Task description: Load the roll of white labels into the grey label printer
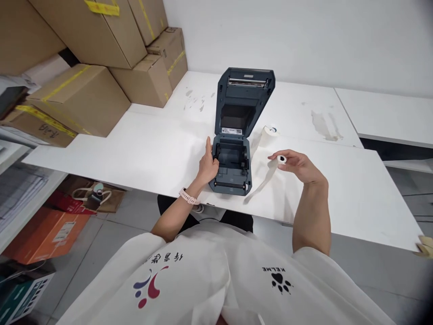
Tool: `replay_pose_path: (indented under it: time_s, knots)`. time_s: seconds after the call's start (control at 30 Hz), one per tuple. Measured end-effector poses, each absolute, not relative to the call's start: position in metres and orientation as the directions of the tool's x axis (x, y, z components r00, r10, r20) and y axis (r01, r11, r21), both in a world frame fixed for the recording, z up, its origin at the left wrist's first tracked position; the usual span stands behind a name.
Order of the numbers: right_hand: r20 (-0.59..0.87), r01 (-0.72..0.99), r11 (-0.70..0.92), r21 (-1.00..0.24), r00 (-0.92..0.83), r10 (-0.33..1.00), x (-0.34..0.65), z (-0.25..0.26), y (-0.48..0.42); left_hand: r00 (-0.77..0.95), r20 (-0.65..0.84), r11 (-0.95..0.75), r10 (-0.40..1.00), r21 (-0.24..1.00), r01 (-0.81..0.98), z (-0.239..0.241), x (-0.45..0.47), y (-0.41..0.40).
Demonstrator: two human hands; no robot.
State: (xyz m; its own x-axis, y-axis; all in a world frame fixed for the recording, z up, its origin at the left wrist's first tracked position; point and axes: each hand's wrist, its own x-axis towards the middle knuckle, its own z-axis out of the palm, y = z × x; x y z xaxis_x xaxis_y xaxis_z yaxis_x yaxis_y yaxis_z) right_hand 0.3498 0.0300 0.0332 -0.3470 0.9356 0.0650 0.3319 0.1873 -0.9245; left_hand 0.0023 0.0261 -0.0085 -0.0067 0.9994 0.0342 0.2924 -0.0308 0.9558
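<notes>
A dark grey label printer [232,178] stands on the white table with its lid [245,99] raised and its inside bare to view. My left hand [208,164] grips the printer's left side wall, thumb over the rim and fingers along the outside. To the right of the printer, my right hand [297,164] pinches a small white paper roll [281,160] by its edge, above the table. A loose paper strip [265,183] hangs from this roll down toward the tabletop. Behind it lies a larger white roll [270,131], partly unwound.
Cardboard boxes [84,97] with yellow tape are stacked at the table's left end. The white table [135,149] has worn patches [324,126] and a front edge close to my body. An orange box [47,234] sits low on the left. A white wall rises behind.
</notes>
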Motion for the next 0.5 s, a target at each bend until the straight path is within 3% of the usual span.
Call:
replay_pose_path:
  time_s: [0.1, 0.23, 0.33, 0.5]
  knots:
    - [0.013, 0.324, 0.072, -0.943, -0.181, 0.983, 0.361, 0.001, 0.051, -0.029, 0.058, -0.050, 0.998, 0.973, 0.224, -0.012, 0.002, 0.027]
    - [0.011, 0.236, 0.039, -0.971, -0.116, 0.993, 0.357, -0.027, 0.072, -0.035, 0.002, 0.007, 0.999, 0.969, 0.246, -0.009, 0.001, 0.026]
    - [0.024, 0.164, 0.044, -0.985, -0.122, 0.992, 0.362, -0.032, 0.079, -0.045, -0.017, 0.028, 0.999, 0.963, 0.268, -0.004, 0.001, 0.025]
    - [0.090, 0.223, 0.063, -0.973, 0.113, 0.989, 0.380, -0.028, 0.114, -0.070, 0.050, -0.028, 0.996, 0.955, 0.294, 0.001, 0.001, 0.025]
